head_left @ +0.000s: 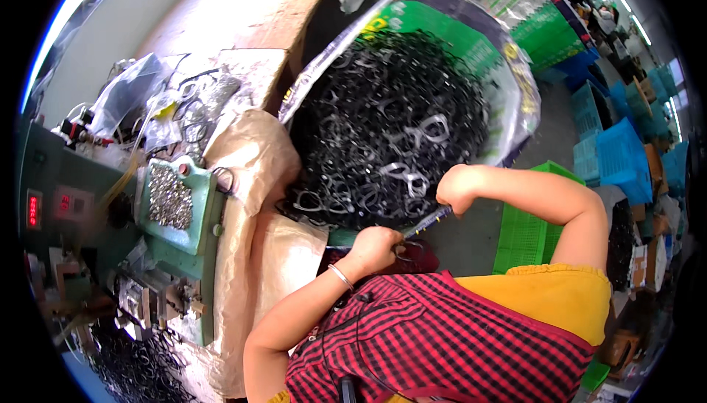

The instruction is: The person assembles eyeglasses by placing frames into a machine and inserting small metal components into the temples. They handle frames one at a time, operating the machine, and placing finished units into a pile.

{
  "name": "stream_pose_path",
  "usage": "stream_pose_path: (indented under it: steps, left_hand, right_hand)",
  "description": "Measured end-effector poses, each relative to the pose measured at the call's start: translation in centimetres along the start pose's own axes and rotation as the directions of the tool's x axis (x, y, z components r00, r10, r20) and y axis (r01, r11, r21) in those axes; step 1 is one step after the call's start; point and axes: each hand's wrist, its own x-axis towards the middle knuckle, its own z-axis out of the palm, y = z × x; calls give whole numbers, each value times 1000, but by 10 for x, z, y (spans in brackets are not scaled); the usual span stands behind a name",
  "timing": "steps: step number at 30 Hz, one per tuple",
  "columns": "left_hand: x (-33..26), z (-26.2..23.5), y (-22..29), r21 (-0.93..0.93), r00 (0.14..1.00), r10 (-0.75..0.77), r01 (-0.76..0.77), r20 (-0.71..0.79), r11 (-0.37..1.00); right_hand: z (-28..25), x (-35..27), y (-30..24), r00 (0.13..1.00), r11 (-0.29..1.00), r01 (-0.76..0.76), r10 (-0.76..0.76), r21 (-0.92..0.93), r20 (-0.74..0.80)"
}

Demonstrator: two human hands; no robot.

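Note:
A large sack (515,134), green and white with a dark rim, stands before me, filled with a heap of black eyeglass frames (368,101). Some clear or grey frames (434,129) lie among them. My left hand (377,248) is closed on the sack's near edge, with a dark loop beside its fingers that I cannot make out. Farther right, my right hand (458,188) is closed on the same edge. The rim stretches taut between the two hands. Both sets of fingertips are partly hidden.
Left is a green machine (199,256) with a tray of small metal parts (171,197), beside brown paper (250,152). A wooden table (250,5) stands beyond. Green crates (523,233) are at right, and blue crates (622,160) farther off. More black frames (140,362) lie lower left.

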Motion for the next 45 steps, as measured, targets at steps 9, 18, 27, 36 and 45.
stream_pose_path:
  steps: [9,18,27,36,45]
  left_hand:
    - [-21,30,-11,43,994,16,-21,112,999]
    - [-29,17,-32,-281,993,94,-69,78,957]
    - [-83,-80,-9,-726,919,-346,108,-187,679]
    - [-237,-109,37,-908,698,-582,-291,-417,302]
    - [-277,-181,87,-691,333,-723,-671,-605,269]
  right_hand:
    - [-13,166,-69,693,858,240,-479,-454,-539]
    - [-37,12,113,694,883,-351,21,-313,-719]
    - [-66,-32,200,488,686,-679,689,262,-536]
    - [-189,-42,103,257,674,-692,563,257,-785]
    - [-266,150,-196,-81,879,403,-242,-254,-967]
